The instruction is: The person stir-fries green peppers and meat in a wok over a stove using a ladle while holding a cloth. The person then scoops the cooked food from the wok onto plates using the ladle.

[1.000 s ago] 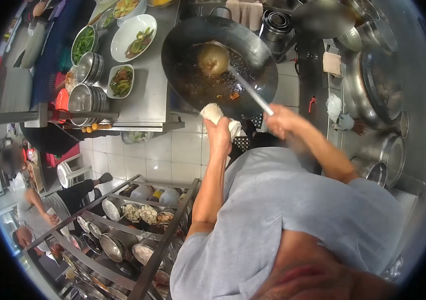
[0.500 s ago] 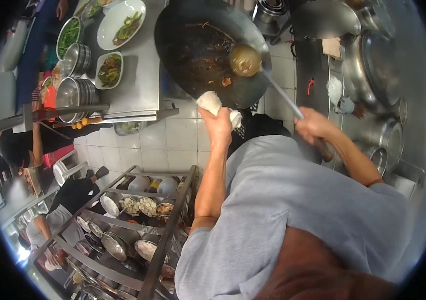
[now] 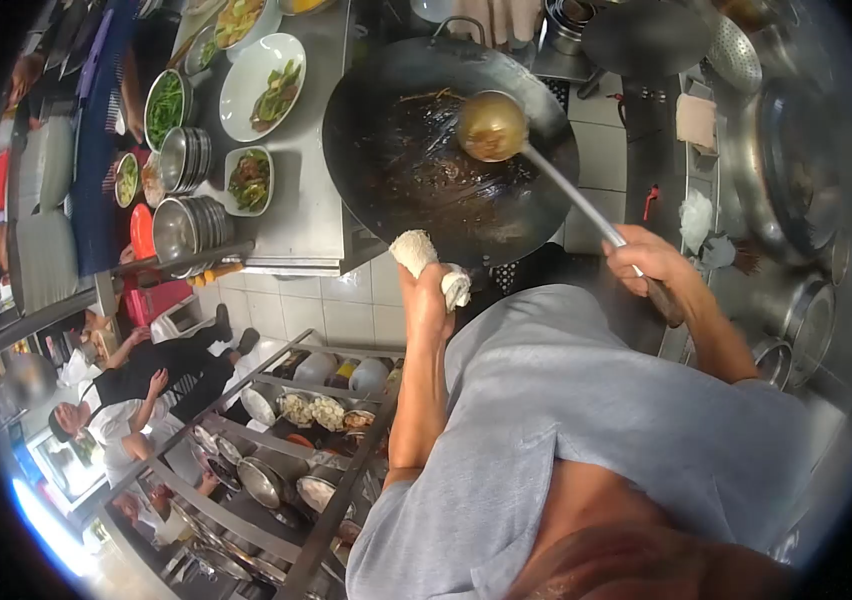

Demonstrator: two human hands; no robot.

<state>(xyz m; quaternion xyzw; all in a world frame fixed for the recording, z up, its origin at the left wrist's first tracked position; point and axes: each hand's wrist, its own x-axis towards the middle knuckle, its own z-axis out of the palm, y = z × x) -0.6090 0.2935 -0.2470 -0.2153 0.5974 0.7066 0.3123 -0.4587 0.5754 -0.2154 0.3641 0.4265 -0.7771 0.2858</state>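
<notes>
My left hand [image 3: 428, 300] is closed around a folded pale cloth [image 3: 412, 252] at the near rim of a large dark wok [image 3: 426, 170]. The wok's inside is dark and glossy, with brown sauce and small bits in it. My right hand [image 3: 646, 262] grips the long handle of a metal ladle [image 3: 493, 127]. The ladle's bowl is over the right part of the wok and holds a brownish liquid. Whether the bowl touches the wok I cannot tell.
Left of the wok, a steel counter [image 3: 301, 215] bears a white plate of food [image 3: 276, 95], a small dish [image 3: 249, 182] and stacked metal bowls [image 3: 178, 228]. A rack [image 3: 346, 480] with pans stands at lower left. People [image 3: 131, 420] are beyond it.
The ladle has moved from the wok's middle to its right side, and my right hand has shifted right with it. The view has shifted too. My left hand still holds the cloth.
</notes>
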